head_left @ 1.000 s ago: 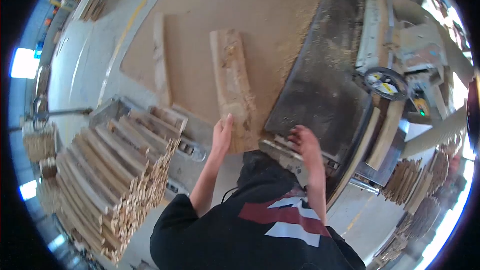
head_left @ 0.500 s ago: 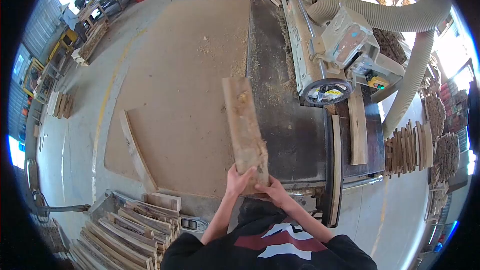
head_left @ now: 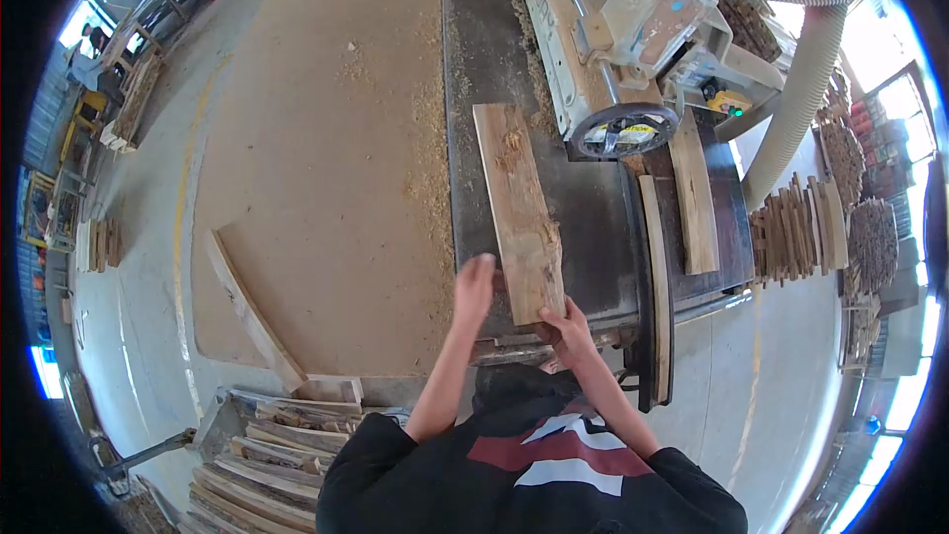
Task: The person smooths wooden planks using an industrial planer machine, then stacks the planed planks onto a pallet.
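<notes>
A rough-edged wooden board [head_left: 519, 208] with a knotty, split patch near its far end lies lengthwise over the dark machine table [head_left: 593, 227]. My right hand [head_left: 567, 332] grips its near end, thumb on top and fingers beneath. Just off the board's left edge is my left hand [head_left: 474, 289], slightly blurred, apart from the wood and holding nothing, its fingers loosely open. Beyond the board stands a woodworking machine [head_left: 573, 49] with a black handwheel [head_left: 625, 131].
A narrow wooden strip [head_left: 654, 247] and another board [head_left: 695, 200] lie on the right. A curved board [head_left: 255, 311] rests on the brown sheet-topped table [head_left: 316, 168]. Stacked wood slats [head_left: 262, 470] fill a cart at lower left. A ribbed hose [head_left: 796, 99] hangs at right.
The board has shifted right onto the dark table. My left hand has let go of it and moved off its left side, while my right hand keeps its grip. The view has tilted down.
</notes>
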Motion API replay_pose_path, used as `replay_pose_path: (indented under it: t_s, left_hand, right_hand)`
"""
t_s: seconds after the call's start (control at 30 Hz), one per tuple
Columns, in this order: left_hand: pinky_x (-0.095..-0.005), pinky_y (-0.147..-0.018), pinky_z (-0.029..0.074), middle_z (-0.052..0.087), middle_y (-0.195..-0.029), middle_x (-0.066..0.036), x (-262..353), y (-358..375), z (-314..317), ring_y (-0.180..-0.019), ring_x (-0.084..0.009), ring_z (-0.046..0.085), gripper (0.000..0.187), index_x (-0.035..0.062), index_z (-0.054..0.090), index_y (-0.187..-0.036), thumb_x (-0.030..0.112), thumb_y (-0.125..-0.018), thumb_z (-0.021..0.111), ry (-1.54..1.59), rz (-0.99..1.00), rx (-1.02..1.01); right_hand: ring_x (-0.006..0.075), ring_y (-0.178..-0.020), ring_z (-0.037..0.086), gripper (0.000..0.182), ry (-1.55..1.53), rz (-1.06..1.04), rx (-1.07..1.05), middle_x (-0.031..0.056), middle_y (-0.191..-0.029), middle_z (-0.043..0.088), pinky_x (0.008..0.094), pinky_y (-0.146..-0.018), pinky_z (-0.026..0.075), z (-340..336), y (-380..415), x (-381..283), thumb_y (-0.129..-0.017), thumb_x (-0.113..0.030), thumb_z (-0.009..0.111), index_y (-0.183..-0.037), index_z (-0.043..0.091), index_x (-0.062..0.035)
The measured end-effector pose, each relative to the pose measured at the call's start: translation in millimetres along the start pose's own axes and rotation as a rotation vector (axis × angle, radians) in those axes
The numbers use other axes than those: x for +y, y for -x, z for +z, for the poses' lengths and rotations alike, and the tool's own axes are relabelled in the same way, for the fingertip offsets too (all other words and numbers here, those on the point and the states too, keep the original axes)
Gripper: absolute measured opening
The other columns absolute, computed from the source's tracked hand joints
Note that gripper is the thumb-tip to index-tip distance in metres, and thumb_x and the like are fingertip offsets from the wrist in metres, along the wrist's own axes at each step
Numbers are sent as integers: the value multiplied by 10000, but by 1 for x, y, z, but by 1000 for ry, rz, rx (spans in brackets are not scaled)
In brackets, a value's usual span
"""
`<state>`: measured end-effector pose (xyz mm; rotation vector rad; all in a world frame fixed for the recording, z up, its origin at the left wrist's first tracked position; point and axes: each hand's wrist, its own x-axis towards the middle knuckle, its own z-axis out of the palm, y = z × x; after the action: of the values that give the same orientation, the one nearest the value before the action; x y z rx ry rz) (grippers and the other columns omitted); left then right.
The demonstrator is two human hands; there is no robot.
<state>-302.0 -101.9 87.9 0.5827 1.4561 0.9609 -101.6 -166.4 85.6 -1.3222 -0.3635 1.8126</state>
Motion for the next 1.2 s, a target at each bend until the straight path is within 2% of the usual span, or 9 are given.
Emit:
replay_pose_path:
  t_s: [0.23, 0.43, 0.57, 0.67, 0.7, 0.73, 0.87, 1.0, 1.2]
  left_hand:
    - [-448, -1023, 445, 611, -1219, -177, -49, -45, -262, -1173, -311, 571, 479, -18, 592, -1284, 265, -924, 731, -502, 429, 975]
    - [-516, -1036, 436, 594, -1307, -254, -33, 33, -380, -1223, -425, 550, 762, -9, 559, -1346, 455, -791, 801, -858, -127, 1504]
    - [-462, -1088, 415, 604, -1293, -270, -72, 40, -399, -1263, -416, 524, 768, -6, 548, -1368, 416, -781, 808, -868, -61, 1499]
    - [-489, -923, 493, 665, -1050, -228, -65, 49, -385, -1008, -412, 626, 581, -29, 623, -1168, 349, -770, 813, -821, -17, 1371]
    - [-483, -943, 484, 642, -1113, -232, -64, 51, -381, -1052, -406, 603, 634, -35, 605, -1237, 327, -763, 820, -846, 10, 1387]
    - [-480, -957, 475, 622, -1153, -235, -67, 47, -375, -1086, -402, 584, 678, -42, 583, -1278, 322, -759, 822, -819, 22, 1449]
    - [-477, -994, 452, 566, -1242, -239, -76, 43, -344, -1163, -406, 526, 797, -48, 512, -1384, 315, -749, 827, -632, 109, 1404]
    - [-424, -1002, 455, 601, -1212, -211, -73, 46, -309, -1164, -336, 570, 784, -32, 478, -1426, 340, -814, 798, -667, 64, 1343]
    - [-352, -1019, 441, 580, -1314, -131, -96, 42, -235, -1205, -191, 544, 724, -39, 376, -1513, 327, -962, 672, 574, 360, 750]
  right_hand:
    - [158, -811, 682, 453, -39, -14, 4, 93, -1050, 633, 273, -653, 612, 16, -33, -22, -888, -88, 752, -1253, 498, 0]
    - [195, -700, 672, 179, -174, -93, -16, 76, -894, 660, 310, -580, 604, 70, -198, -89, -894, -37, 647, -1063, 592, -14]
    - [228, -925, 664, 198, -548, -383, -281, 115, -988, 665, 309, -762, 612, 158, -369, -192, -929, -126, 694, -1073, 628, -7]
    - [284, -937, 696, 344, -821, -417, -206, 189, -1066, 666, 342, -794, 643, 198, -451, -232, -954, -161, 674, -1222, 569, 29]
    - [297, -971, 698, 393, -934, -50, -271, 209, -1099, 666, 340, -794, 643, 214, -429, -239, -969, -161, 657, -1293, 536, 25]
    - [289, -976, 701, 456, -797, -263, -116, 230, -1115, 664, 325, -804, 635, 269, -342, -221, -977, -179, 658, -1363, 498, 4]
    - [178, -952, 688, 293, -241, -311, -494, 123, -1072, 700, 275, -759, 606, 237, -267, -122, -988, -235, 657, -1199, 629, -33]
    - [139, -922, 664, 249, -226, -24, -386, 69, -1039, 688, 272, -758, 585, 173, -192, -34, -999, -246, 644, -1152, 639, -49]
    - [187, -1010, 649, 345, 58, -71, -166, 59, -1114, 631, 305, -766, 578, 79, -107, 1, -1010, -230, 627, -1303, 542, -70]
